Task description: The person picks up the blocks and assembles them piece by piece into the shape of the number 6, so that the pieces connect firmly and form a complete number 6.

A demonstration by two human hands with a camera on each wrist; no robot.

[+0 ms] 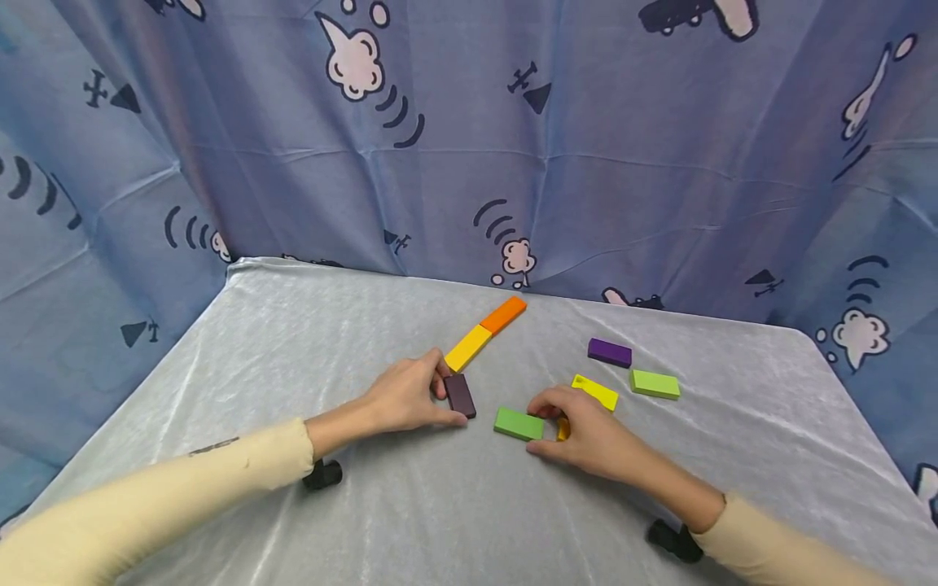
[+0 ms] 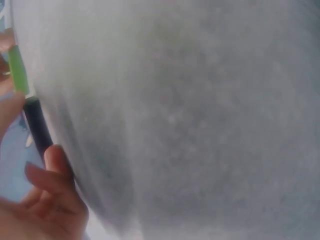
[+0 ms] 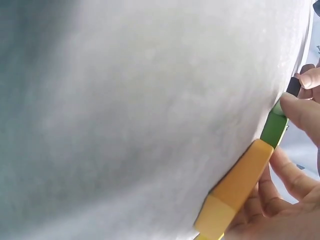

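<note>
- Your left hand point(image 1: 406, 399) pinches a flat, dark purple block point(image 1: 459, 395) lying on the table point(image 1: 293, 342), at 10 o'clock of the green block point(image 1: 518, 424).
- Your right hand point(image 1: 586, 435) grips that green block's end.
- Counted: two green, two yellow, two purple, two orange blocks.

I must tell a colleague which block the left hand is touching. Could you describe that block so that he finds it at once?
On the table covered with pale grey cloth, find the diagonal line of an orange block and a yellow block. At its near end lies the dark maroon block, pinched by the left hand. It is the darkest block, browner than the purple block farther right.
</note>
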